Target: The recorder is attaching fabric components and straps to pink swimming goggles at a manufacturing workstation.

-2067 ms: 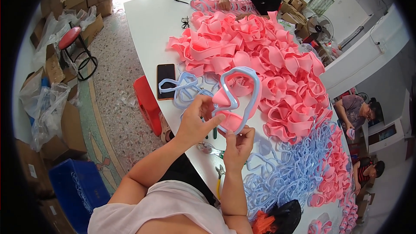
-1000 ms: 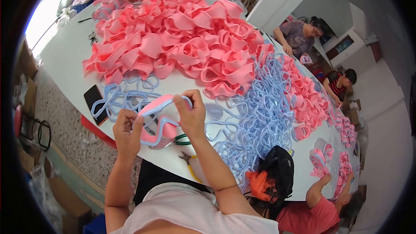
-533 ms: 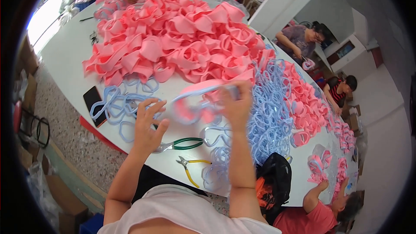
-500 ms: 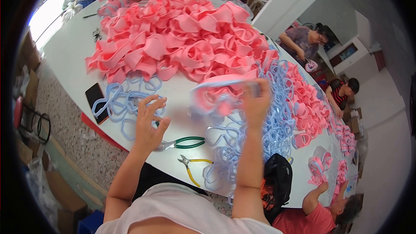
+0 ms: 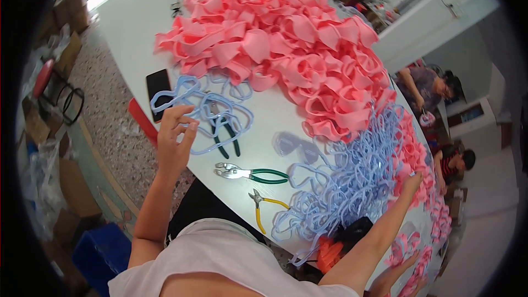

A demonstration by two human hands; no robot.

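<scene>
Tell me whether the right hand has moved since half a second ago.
Yes. The right hand has reached farther right, past the blue loop pile to the pink pieces at the table's far right edge; no pink-and-blue piece shows in it.

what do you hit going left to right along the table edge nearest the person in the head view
black phone → left hand on small pile of blue frames → green-handled pliers → yellow-handled cutters → big blue frame pile → right hand
</scene>
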